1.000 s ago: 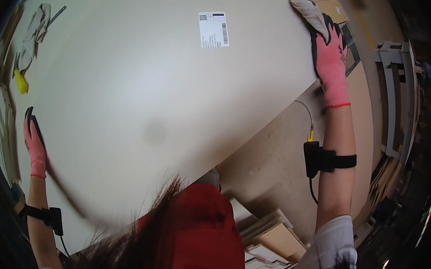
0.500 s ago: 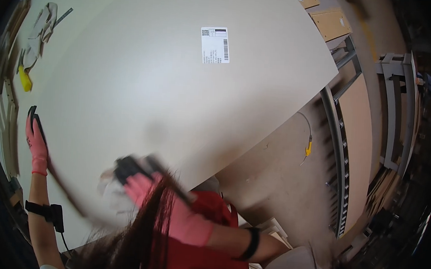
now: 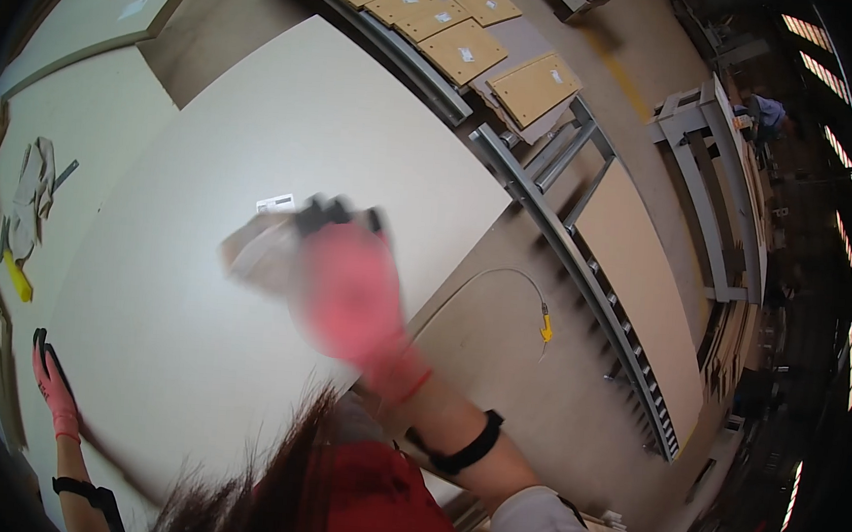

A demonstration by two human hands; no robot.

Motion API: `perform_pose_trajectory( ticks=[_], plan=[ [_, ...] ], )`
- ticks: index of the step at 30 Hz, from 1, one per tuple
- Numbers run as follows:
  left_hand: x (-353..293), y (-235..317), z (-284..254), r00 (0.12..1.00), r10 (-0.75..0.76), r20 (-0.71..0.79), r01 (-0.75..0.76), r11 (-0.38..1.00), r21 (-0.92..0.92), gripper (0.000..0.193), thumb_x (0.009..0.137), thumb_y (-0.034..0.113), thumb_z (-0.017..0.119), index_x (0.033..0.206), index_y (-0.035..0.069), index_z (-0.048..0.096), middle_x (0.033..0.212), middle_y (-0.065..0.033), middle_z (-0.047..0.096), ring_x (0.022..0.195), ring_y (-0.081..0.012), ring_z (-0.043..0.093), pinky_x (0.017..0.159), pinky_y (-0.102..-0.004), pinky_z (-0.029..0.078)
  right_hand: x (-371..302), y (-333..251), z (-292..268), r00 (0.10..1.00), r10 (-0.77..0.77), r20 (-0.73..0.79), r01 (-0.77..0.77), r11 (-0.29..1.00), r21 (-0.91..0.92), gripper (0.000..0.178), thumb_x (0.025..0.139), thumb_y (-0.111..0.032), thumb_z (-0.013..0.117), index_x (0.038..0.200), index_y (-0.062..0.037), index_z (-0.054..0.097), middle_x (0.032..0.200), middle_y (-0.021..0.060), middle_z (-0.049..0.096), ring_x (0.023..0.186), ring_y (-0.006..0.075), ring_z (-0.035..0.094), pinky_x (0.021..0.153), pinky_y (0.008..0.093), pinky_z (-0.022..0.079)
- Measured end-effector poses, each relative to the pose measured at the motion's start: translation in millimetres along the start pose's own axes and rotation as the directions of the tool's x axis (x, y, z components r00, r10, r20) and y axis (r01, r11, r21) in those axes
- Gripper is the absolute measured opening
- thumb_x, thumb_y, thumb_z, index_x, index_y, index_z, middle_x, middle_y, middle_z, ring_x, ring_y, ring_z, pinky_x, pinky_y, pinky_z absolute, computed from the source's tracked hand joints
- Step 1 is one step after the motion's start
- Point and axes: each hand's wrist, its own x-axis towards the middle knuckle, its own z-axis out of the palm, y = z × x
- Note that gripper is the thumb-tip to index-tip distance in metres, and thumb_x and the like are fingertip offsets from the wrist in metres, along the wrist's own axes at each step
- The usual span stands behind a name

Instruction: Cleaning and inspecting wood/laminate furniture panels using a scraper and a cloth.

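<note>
A large pale board (image 3: 289, 108) spreads out in front of me. My right hand (image 3: 351, 285), in a pink glove with black fingertips, is closed on a beige cloth (image 3: 261, 253) over the board's middle; motion blurs both. Partly behind the cloth, a white printed label (image 3: 274, 203) is stuck to the board. At the left, my left hand (image 3: 54, 383), in the same kind of glove, lies flat at the board's left part with its fingers stretched out, holding nothing.
Farther left lie another cloth (image 3: 33, 194) and a yellow-handled tool (image 3: 18, 279). Beyond the board stand a roller conveyor (image 3: 585, 252) and several brown panels (image 3: 461, 51). A yellow air nozzle (image 3: 546, 326) on a hose is at the right. A person (image 3: 770, 114) is far off.
My right hand has swept the cloth away from my body, up toward the label. My view has shifted, showing more of the far side. The left hand stays flat.
</note>
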Motion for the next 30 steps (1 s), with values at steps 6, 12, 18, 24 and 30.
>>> perform_pose_trajectory(
  ticks=[6, 12, 18, 24, 30],
  plan=[
    [7, 11, 20, 0.999, 0.035, 0.034, -0.035, 0.999, 0.011, 0.037, 0.095, 0.018, 0.038, 0.127, -0.001, 0.046, 0.132, -0.0117, 0.045, 0.124, -0.0242, 0.038, 0.106, -0.0341, 0.027, -28, 241, 0, 0.547, 0.836, 0.042, -0.717, 0.442, 0.538, 0.055, 0.088, -0.036, 0.047, 0.129, -0.0003, 0.041, 0.130, 0.0167, 0.046, 0.122, 0.0288, 0.040, 0.103, 0.0346, 0.028],
    [2, 19, 10, 1.000, -0.005, -0.005, 0.005, 1.000, 0.026, 0.037, 0.095, 0.019, 0.039, 0.126, 0.001, 0.046, 0.132, -0.0130, 0.045, 0.124, -0.0266, 0.038, 0.106, -0.0351, 0.026, -78, 245, -9, 0.442, 0.897, -0.022, -0.222, 0.133, 0.966, 0.063, 0.090, -0.049, 0.045, 0.120, 0.0069, 0.048, 0.113, 0.0147, 0.055, 0.102, 0.0191, 0.049, 0.091, 0.0295, 0.037],
    [0, 21, 7, 1.000, -0.026, 0.010, 0.025, 0.989, 0.143, 0.037, 0.095, 0.019, 0.038, 0.126, 0.002, 0.046, 0.133, -0.0127, 0.044, 0.125, -0.0271, 0.035, 0.107, -0.0363, 0.024, -60, 132, -25, 0.986, 0.161, -0.043, -0.161, 0.987, 0.000, 0.057, 0.078, -0.024, 0.062, 0.125, 0.0020, 0.043, 0.119, 0.0181, 0.053, 0.117, 0.0311, 0.045, 0.104, 0.0440, 0.027],
    [4, 35, 16, 1.000, 0.001, 0.024, -0.002, 0.998, 0.057, 0.037, 0.095, 0.020, 0.037, 0.126, 0.001, 0.046, 0.133, -0.0129, 0.043, 0.126, -0.0273, 0.035, 0.107, -0.0366, 0.023, -34, 120, -39, 0.964, 0.267, -0.007, -0.267, 0.963, -0.026, 0.058, 0.072, -0.027, 0.064, 0.121, 0.0002, 0.046, 0.122, 0.0155, 0.049, 0.118, 0.0311, 0.041, 0.107, 0.0496, 0.020],
    [-1, 29, 6, 0.999, -0.016, 0.050, 0.011, 0.996, 0.092, 0.038, 0.095, 0.020, 0.037, 0.127, 0.001, 0.045, 0.135, -0.0126, 0.041, 0.127, -0.0269, 0.034, 0.108, -0.0365, 0.022, -30, 114, -40, 0.970, 0.207, -0.124, -0.206, 0.978, 0.024, 0.062, 0.068, -0.023, 0.065, 0.123, -0.0015, 0.046, 0.121, 0.0134, 0.049, 0.118, 0.0308, 0.040, 0.106, 0.0512, 0.020]
  ],
)
